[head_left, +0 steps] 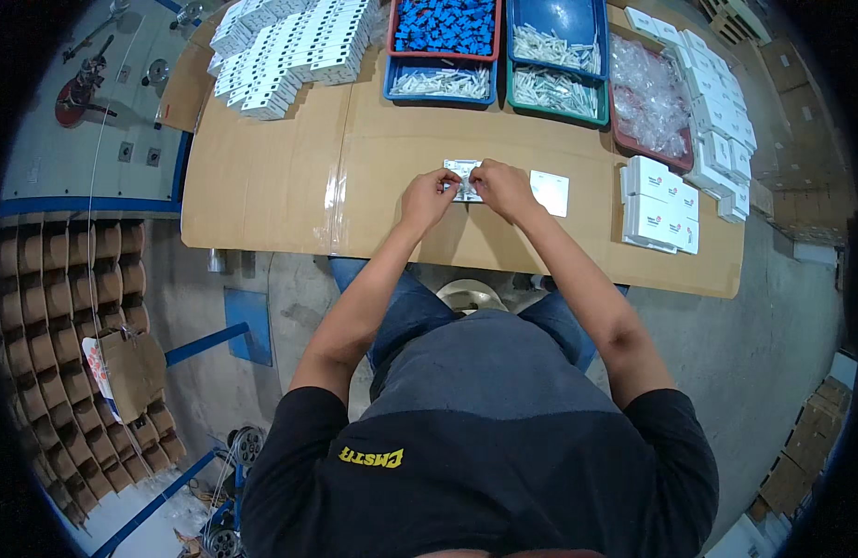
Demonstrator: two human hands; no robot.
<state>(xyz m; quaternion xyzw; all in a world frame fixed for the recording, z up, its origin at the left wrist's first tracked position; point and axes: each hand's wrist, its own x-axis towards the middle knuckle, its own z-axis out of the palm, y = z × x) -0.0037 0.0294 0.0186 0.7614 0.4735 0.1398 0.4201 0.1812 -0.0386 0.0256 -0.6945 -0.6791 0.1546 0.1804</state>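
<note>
In front of me on the cardboard lies a small square white-and-grey piece point(462, 167) with uneven detail on its face. My left hand point(428, 198) is closed at its left side, thumb and fingertips pinched together over it. From the right, my right hand point(504, 190) is closed in the same way, fingertips at the piece's middle. Whatever small part the fingertips pinch is too small to make out. A flat white square plate point(551, 193) rests on the cardboard just right of my right hand.
White boxes are stacked at the back left point(303, 56) and near right point(661, 205). At the back stand a red tray of blue parts point(445, 58), blue and green trays of white pieces point(559, 116), and a dark red tray of clear bags point(654, 156). The cardboard-covered table point(261, 186) ends before my lap.
</note>
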